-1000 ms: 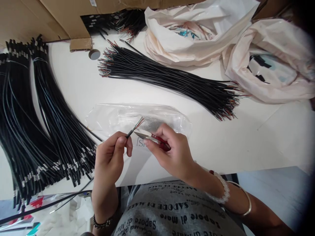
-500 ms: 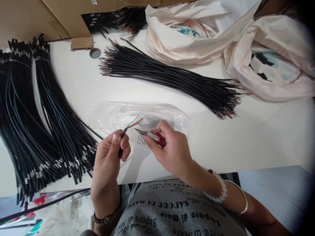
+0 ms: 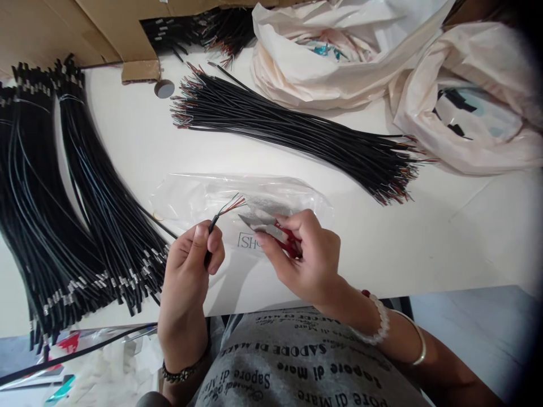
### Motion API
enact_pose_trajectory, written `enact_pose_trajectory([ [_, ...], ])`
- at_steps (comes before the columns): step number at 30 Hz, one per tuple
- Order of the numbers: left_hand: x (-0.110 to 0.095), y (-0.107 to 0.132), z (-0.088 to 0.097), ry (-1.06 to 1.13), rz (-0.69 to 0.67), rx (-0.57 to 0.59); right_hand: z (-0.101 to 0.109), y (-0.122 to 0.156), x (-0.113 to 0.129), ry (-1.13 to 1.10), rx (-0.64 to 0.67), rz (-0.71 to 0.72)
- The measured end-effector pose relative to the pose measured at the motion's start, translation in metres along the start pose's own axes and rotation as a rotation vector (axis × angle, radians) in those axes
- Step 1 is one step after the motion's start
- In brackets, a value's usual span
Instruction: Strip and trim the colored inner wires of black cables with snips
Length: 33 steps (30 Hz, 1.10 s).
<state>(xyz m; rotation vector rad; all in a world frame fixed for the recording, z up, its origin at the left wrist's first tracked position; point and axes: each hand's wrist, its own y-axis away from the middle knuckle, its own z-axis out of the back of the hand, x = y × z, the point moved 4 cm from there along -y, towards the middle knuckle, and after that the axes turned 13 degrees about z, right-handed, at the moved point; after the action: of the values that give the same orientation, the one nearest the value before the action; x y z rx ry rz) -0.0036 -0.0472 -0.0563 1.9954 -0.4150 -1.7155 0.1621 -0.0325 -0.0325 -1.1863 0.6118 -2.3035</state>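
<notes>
A black cable is pinched between the thumb and fingers of my left hand. Its stripped end fans out into thin coloured wires, mostly orange-red with a green one. My right hand grips a pair of red-handled thread snips. Their blades are parted and point left, just right of the wire tips and apart from them. Beneath both hands lies a clear plastic bag with printed letters, partly covered by the snips and my right hand.
A loose bundle of black cables with bared ends lies across the table. Tied bundles with metal-tipped ends fill the left side. Two open pale plastic bags holding scraps stand at the back right. Cardboard lines the back left.
My right hand has shifted right with the snips, and their blades have spread wider, away from the wires. My left hand holds the cable in nearly the same spot.
</notes>
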Motion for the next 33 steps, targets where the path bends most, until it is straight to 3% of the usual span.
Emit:
enact_pose_trajectory([
  [3,0.002,-0.002,-0.003,0.017,0.035,0.041,-0.004,-0.001,0.006,-0.031,-0.005,0.067],
  [11,0.005,-0.001,-0.007,-0.014,0.091,0.048,-0.017,-0.001,0.001,-0.094,0.093,-0.027],
  [20,0.006,-0.002,-0.007,0.004,0.059,0.053,-0.022,0.005,-0.006,-0.451,0.179,-0.334],
  [33,0.006,-0.003,-0.013,0.052,0.120,0.126,-0.028,0.011,-0.012,-0.648,0.154,-0.461],
])
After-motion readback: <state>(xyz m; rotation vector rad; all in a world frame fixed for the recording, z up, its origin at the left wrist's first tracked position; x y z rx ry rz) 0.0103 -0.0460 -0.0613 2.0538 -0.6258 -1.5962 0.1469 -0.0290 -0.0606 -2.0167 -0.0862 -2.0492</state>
